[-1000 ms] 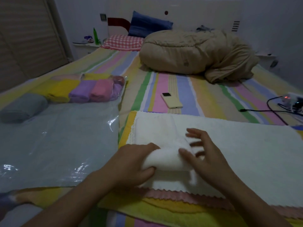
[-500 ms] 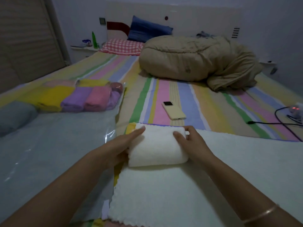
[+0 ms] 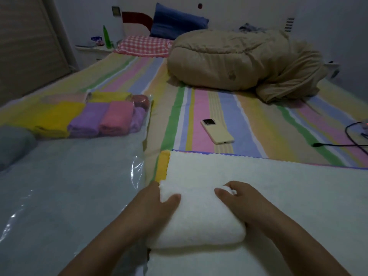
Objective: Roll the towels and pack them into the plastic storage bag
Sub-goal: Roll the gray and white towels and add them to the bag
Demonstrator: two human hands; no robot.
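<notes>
Currently our left hand [image 3: 157, 206] and right hand [image 3: 237, 200] clamp the two ends of the white towel roll [image 3: 197, 218], fingers curled over its top. We judge the rolling step complete; the next move calls for lifting the roll and carrying it left into the plastic storage bag [image 3: 69, 186]. Its long axis runs left to right, ends pointing into our palms. It rests on a flat white towel [image 3: 278, 180], just right of the bag, where coloured rolls [image 3: 89, 118] already sit.
</notes>
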